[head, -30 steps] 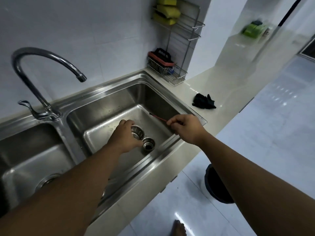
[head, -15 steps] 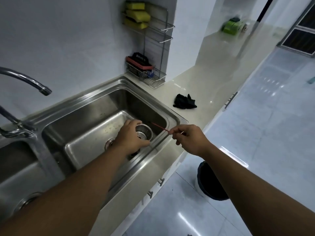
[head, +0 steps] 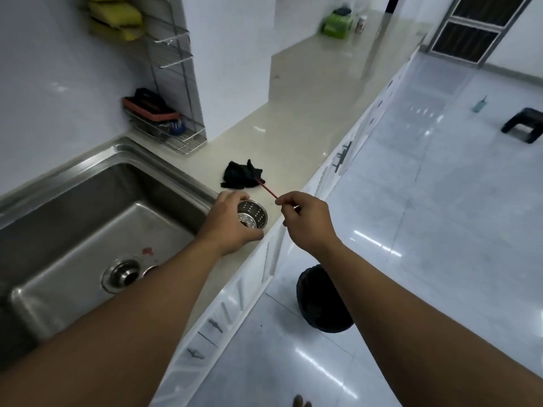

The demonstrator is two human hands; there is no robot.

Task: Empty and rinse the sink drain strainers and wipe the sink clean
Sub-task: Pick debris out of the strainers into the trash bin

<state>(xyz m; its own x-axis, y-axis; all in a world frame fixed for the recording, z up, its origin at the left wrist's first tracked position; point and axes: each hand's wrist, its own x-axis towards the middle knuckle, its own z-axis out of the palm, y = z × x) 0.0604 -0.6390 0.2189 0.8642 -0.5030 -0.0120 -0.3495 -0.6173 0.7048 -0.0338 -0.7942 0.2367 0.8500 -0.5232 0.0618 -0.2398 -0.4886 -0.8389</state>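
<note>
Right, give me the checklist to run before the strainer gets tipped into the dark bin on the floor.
1. Left hand grips the strainer: ok, fingers curl round its rim.
2. Strainer is clear of the sink: ok, it sits past the rim, over the countertop edge.
3. Strainer is above the bin: not ok, the bin stands on the floor off to the side.
4. Bin is open: ok, no lid shows.
5. Right hand has the red stick ready for scraping: ok, pinched at one end.
6. What is in the strainer: cannot tell, too blurred.
</note>
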